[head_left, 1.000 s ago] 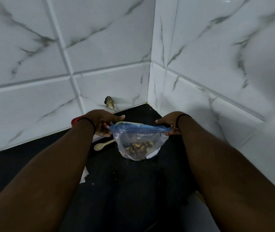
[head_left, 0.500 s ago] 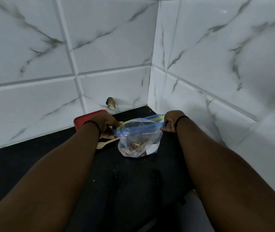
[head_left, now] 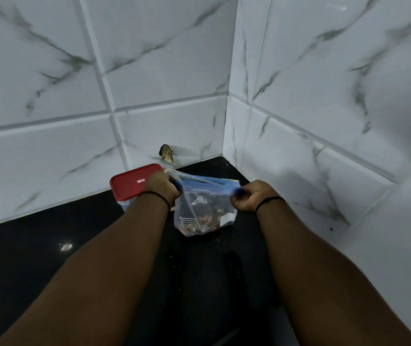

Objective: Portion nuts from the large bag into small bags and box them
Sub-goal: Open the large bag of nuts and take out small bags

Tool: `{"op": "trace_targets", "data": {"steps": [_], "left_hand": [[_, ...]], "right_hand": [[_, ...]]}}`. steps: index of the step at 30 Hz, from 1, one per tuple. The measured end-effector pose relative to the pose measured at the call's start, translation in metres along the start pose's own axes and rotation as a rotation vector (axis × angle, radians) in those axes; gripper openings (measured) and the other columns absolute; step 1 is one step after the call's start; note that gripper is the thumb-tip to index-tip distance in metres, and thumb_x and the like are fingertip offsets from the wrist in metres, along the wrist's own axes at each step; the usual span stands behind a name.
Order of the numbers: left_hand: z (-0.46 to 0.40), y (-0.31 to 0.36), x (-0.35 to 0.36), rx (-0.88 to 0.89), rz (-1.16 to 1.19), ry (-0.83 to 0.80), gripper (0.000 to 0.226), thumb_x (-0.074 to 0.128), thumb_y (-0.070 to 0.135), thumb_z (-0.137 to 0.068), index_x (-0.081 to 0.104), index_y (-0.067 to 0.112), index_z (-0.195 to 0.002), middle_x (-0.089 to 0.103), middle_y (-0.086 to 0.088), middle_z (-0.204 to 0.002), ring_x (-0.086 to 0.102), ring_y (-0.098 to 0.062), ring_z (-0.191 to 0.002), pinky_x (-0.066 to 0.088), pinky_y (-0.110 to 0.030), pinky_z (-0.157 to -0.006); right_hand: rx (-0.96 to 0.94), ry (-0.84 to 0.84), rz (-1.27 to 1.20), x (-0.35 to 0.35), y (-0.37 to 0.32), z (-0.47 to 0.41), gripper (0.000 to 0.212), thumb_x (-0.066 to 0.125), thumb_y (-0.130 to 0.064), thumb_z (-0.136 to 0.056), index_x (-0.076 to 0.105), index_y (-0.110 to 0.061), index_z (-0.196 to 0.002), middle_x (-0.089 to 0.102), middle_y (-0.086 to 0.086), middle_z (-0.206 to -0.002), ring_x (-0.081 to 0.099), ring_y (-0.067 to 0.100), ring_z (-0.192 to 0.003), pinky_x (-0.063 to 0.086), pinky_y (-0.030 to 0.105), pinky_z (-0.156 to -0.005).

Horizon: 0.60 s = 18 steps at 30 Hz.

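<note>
Here both hands work the top of a clear zip bag [head_left: 203, 213] that stands on the black counter [head_left: 49, 258] near its back right corner, where the two tiled walls meet. The left hand [head_left: 160, 187] pinches the blue seal strip [head_left: 207, 186] at its left end, the right hand [head_left: 248, 197] pinches the right end, fingers curled tight round the plastic, and the strip runs taut between them. That pull looks meant to line up the two lips so the zip can be pressed closed, or to keep the mouth level so the nuts [head_left: 205, 217] settled low in the bag do not spill; which of the two cannot be told. The bag's base rests on the counter, taking the weight. Just behind the left hand, close to the back edge, sits a clear box with a red lid [head_left: 130, 183], lid on, probably the container for finished bags. The counter is dark, glossy and flecked with crumbs around the bag. White marble-veined tiles [head_left: 162, 71] cover both walls, with a small chipped hole [head_left: 166, 153] low in the back wall.
</note>
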<state>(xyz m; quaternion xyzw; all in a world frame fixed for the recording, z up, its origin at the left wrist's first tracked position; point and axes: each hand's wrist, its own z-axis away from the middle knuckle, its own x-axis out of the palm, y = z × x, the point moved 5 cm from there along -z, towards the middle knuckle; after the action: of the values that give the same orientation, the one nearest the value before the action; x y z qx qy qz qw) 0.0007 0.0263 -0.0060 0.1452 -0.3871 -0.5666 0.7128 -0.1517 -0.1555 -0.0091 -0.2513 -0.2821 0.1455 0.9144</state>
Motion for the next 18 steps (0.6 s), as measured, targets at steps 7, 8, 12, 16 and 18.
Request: {"op": "trace_targets", "data": {"steps": [7,8,12,16,18], "left_hand": [[-0.005,-0.018,0.023,0.033,0.155,-0.188,0.021,0.035,-0.002,-0.067,0.035,0.017,-0.057,0.026,0.002,-0.038,0.025,-0.012,-0.026,0.020,-0.010,-0.034],[-0.010,-0.022,0.022,-0.027,0.197,-0.197,0.027,0.034,-0.004,-0.075,0.031,0.017,-0.058,0.025,0.002,-0.037,0.023,-0.011,-0.026,0.018,-0.011,-0.033],[-0.019,-0.035,0.006,-0.043,0.079,-0.128,0.041,0.037,0.014,-0.102,0.031,0.020,-0.061,0.032,0.002,-0.038,0.028,-0.010,-0.035,0.024,-0.016,-0.036],[-0.034,-0.034,0.003,-0.038,-0.016,-0.203,0.043,0.057,0.054,-0.093,0.061,0.011,-0.091,0.060,-0.012,-0.099,0.055,-0.022,-0.080,0.048,-0.036,-0.075],[-0.034,-0.024,0.002,0.024,-0.132,-0.221,0.069,0.065,0.065,-0.083,0.060,0.005,-0.117,0.061,-0.014,-0.112,0.059,-0.026,-0.097,0.051,-0.045,-0.086]], "right_hand": [[0.005,-0.080,-0.128,0.005,0.028,-0.006,0.040,0.034,-0.026,-0.093,0.069,-0.014,-0.108,0.074,0.012,-0.097,0.065,0.034,-0.099,0.055,0.039,-0.079],[0.009,-0.056,-0.168,0.001,0.028,-0.010,0.042,0.033,-0.025,-0.091,0.068,-0.015,-0.111,0.071,0.011,-0.110,0.064,0.033,-0.109,0.053,0.040,-0.086],[0.039,0.012,-0.067,-0.023,0.032,-0.017,0.039,0.032,-0.029,-0.088,0.065,-0.012,-0.098,0.067,0.011,-0.106,0.061,0.027,-0.097,0.042,0.038,-0.087],[-0.103,0.188,0.478,-0.039,0.015,-0.021,0.024,0.040,-0.030,-0.094,0.056,-0.018,-0.080,0.056,0.004,-0.083,0.055,0.022,-0.074,0.042,0.030,-0.074],[-0.421,0.348,0.825,-0.037,-0.015,-0.021,0.026,0.039,-0.026,-0.097,0.058,-0.015,-0.085,0.060,0.009,-0.099,0.060,0.033,-0.095,0.044,0.030,-0.075]]}}
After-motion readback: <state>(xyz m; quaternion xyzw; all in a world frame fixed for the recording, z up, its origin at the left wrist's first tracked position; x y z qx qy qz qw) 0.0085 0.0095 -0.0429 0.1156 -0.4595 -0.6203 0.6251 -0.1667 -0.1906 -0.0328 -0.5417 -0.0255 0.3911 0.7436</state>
